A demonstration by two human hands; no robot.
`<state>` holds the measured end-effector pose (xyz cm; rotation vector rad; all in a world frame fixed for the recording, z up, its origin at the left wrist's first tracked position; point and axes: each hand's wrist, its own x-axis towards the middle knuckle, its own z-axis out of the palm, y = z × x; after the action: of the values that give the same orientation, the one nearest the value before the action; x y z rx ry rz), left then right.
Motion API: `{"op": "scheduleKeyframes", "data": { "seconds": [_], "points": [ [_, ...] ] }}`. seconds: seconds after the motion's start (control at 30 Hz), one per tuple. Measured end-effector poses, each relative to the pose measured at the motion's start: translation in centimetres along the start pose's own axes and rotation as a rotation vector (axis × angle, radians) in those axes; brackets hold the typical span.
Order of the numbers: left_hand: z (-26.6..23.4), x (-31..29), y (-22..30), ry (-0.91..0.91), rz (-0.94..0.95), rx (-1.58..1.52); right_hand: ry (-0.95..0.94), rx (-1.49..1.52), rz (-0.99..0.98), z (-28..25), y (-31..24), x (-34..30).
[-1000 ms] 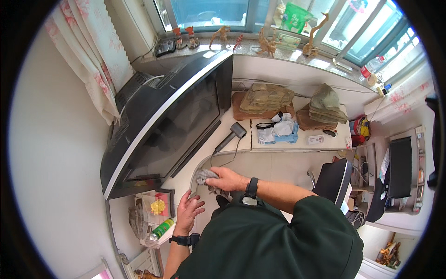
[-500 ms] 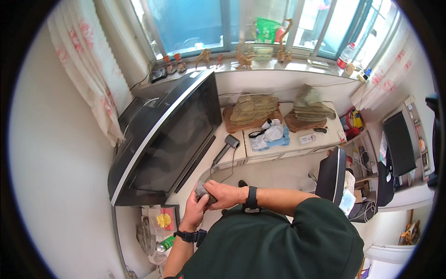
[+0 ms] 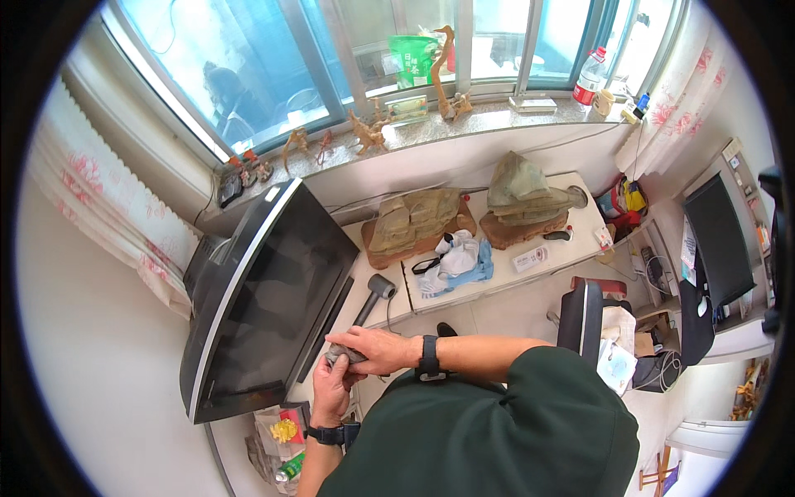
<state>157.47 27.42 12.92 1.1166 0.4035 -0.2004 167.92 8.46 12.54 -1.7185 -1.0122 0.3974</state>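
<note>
My left hand point(image 3: 333, 385) is closed round a small grey lump point(image 3: 338, 354) that looks like a stone, its thumb pressing on it. From the right, my right hand point(image 3: 377, 351) grips the same lump, its fingers lying over the far side. Most of the lump is hidden by the fingers, so its exact kind cannot be made out. Just beyond my hands, a dark grey hair dryer point(image 3: 378, 291) lies on the white cabinet top, its cord trailing down toward my right hand. A dark strap band sits on each wrist.
A large television point(image 3: 265, 306) stands at the left. Two layered rocks on wooden bases, one brown point(image 3: 414, 222) and one greenish point(image 3: 522, 195), stand on the white cabinet with crumpled white and blue cloth point(image 3: 460, 263). Carved wooden figures line the windowsill. A black chair point(image 3: 580, 319) is at the right.
My view has turned, so the room appears shifted and more windowsill shows. Both hands still hold the grey lump; the right fingers now stretch further across it.
</note>
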Motion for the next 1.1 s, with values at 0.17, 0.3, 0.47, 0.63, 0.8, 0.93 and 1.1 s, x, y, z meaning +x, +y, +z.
{"op": "scheduleKeyframes", "data": {
  "seconds": [0.17,0.3,0.47,0.63,0.8,0.93,1.1],
  "points": [
    [7.3,4.5,1.2,-0.04,-0.047,0.091,-0.028,0.012,0.031,-7.9,2.9,-1.9],
    [10.8,6.1,1.6,-0.045,-0.085,0.067,0.057,0.107,-0.028,-11.5,4.7,-2.4],
    [11.8,6.3,1.5,0.075,-0.079,0.071,0.59,0.054,-0.015,-19.9,9.1,0.6],
    [10.4,6.1,0.9,0.343,-0.098,0.034,1.154,-0.254,0.069,-37.4,17.1,2.9],
    [8.7,6.3,-0.4,0.529,-0.152,0.008,1.017,-0.809,0.336,-46.7,25.5,4.1],
    [7.0,6.8,-0.8,0.596,-0.205,0.059,0.836,-1.041,0.464,-52.0,32.4,1.0],
    [5.7,6.6,-1.6,0.675,-0.249,0.06,1.084,-1.196,0.661,-63.2,35.2,-10.0]
  ]
}}
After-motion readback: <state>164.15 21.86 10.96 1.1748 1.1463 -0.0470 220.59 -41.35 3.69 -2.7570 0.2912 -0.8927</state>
